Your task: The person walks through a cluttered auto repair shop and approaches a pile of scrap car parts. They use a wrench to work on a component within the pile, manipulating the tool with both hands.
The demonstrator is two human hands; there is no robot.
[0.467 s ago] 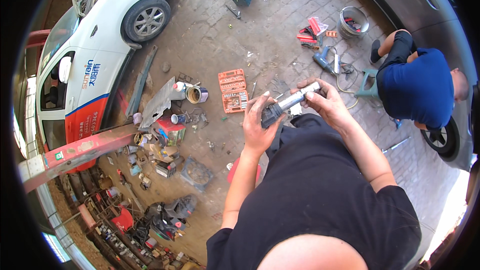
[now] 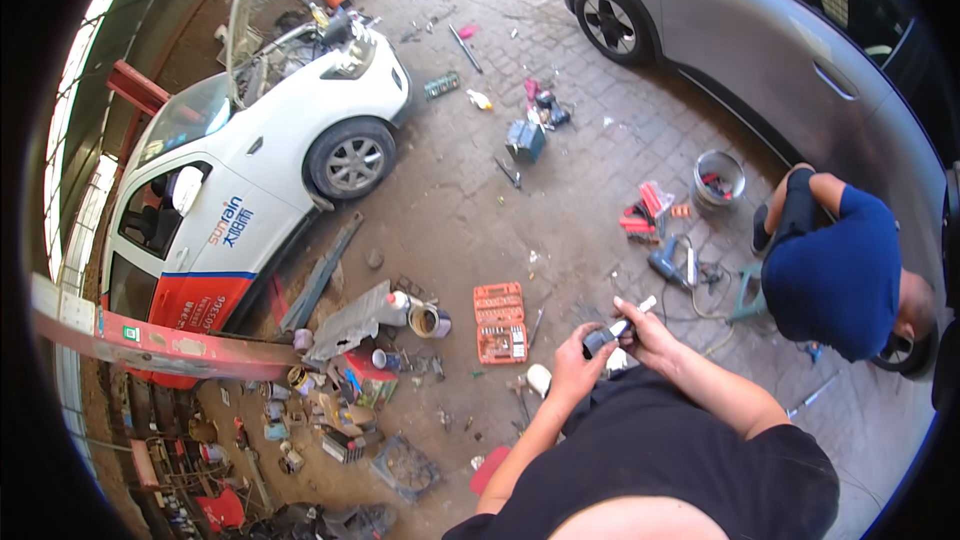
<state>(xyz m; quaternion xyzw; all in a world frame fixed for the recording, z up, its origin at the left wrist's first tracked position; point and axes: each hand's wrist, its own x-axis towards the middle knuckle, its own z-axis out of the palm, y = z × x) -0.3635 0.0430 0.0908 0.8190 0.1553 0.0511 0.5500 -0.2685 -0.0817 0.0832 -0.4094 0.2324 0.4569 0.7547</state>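
Note:
A short cylindrical part (image 2: 599, 342) with a black blocky end and a pale, silvery shaft is held between my hands, in front of my body. My left hand (image 2: 570, 368) is closed around its black end. The fingers of my right hand (image 2: 650, 338) grip the pale end, close beside the left fingers. What kind of part it is I cannot make out. Below and left of my hands an orange socket set case (image 2: 500, 338) lies spread out on the ground.
A white and red car (image 2: 230, 230) with its hood up stands left, behind a red post (image 2: 200, 348). Clutter covers the lower left. At right, a person in blue (image 2: 830, 275) sits on a green stool (image 2: 746, 292) beside a grey car (image 2: 770, 70). A bucket (image 2: 720, 180) and blue power tool (image 2: 667, 265) stand near.
My view has tipped up, so more of both cars shows and everything sits lower in the picture. My hands have drawn closer together on the part.

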